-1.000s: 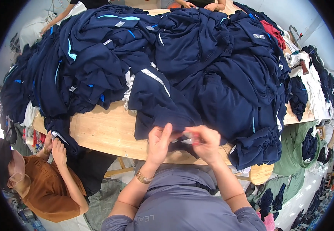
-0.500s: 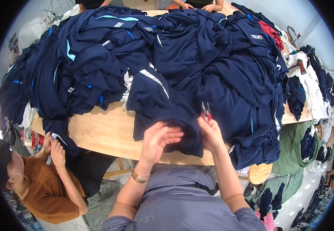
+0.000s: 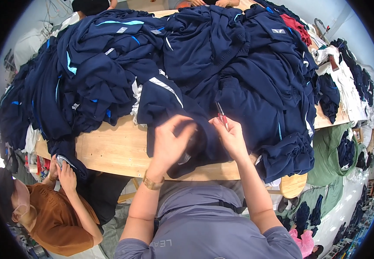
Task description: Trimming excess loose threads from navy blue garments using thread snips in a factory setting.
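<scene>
In my right hand (image 3: 232, 137) is a pair of small thread snips (image 3: 223, 117) with red handles, its metal blades pointing away from me. My right fingers are closed round the handles. My left hand (image 3: 169, 140) is bent over a navy garment (image 3: 159, 103) with a white stripe, at the table's near edge. Its fingers are curled and smeared by motion, so whether they grip the cloth cannot be made out. A small pale patch, perhaps a label (image 3: 184, 159), shows on the garment below that hand.
Navy garments (image 3: 109, 64) lie heaped across the wooden table (image 3: 109, 146). A seated co-worker in a brown top (image 3: 62, 216) handles navy cloth at the left; another person's hands (image 3: 210, 3) show at the far edge. White clothes (image 3: 346, 82) and green cloth (image 3: 331, 142) are at the right.
My left hand has turned, and its fingers have gone from spread to curled over the garment. The snips have tilted to the left in my right hand. The garment's near part has shifted.
</scene>
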Demonstrator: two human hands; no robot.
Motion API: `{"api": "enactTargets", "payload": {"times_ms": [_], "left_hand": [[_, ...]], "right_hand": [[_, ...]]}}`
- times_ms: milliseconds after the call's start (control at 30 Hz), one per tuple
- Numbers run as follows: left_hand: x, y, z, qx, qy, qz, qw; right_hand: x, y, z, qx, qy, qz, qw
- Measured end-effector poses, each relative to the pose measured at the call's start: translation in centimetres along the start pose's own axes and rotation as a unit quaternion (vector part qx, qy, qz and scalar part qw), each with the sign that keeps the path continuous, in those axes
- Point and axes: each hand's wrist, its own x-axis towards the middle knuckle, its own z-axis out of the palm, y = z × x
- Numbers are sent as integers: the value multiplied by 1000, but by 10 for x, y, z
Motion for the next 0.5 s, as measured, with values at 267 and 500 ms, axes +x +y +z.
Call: {"api": "enactTargets", "payload": {"times_ms": [267, 500], "left_hand": [[26, -37, -33, 18, 94, -18, 995], [23, -58, -45, 313, 165, 156, 922]], "right_hand": [[-10, 50, -17, -307, -46, -5, 950], [11, 32, -28, 291, -81, 147, 942]]}}
